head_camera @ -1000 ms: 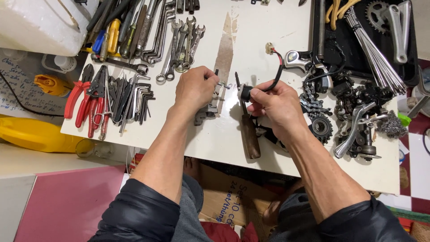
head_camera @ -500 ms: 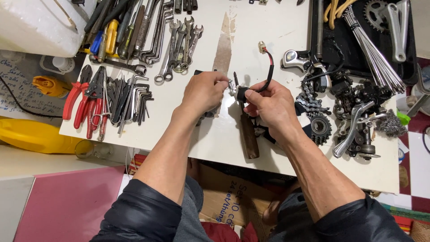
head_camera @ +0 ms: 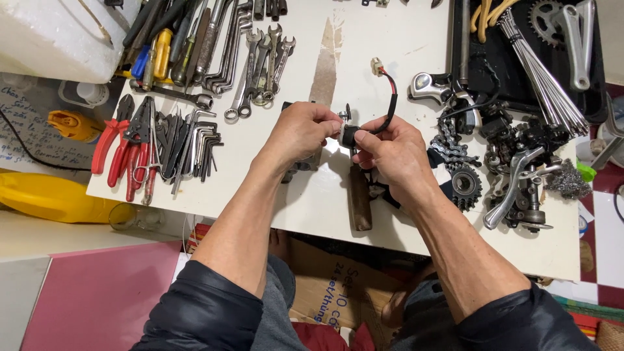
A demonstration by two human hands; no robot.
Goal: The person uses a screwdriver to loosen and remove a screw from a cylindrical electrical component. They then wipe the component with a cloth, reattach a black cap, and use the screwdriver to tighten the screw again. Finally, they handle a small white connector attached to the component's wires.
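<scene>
A small black part [head_camera: 348, 134] with a red-and-black lead is pinched between the fingers of the left hand [head_camera: 300, 132] and right hand [head_camera: 389, 151]; fitting appears underway, and steady alignment seems needed.

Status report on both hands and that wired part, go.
Left hand and right hand both pinching small black part above the white board. Its black-and-red wire loops up, connector free. Wooden-handled tool lies beneath; nothing blocking.

A white workbench top [head_camera: 403, 39] carries rows of wrenches [head_camera: 257, 62], red-handled pliers [head_camera: 120, 146], hex keys [head_camera: 195, 140], a wooden-handled tool [head_camera: 359, 198], bicycle sprockets [head_camera: 465, 185] and a black tray [head_camera: 598, 97] at its right edge
</scene>
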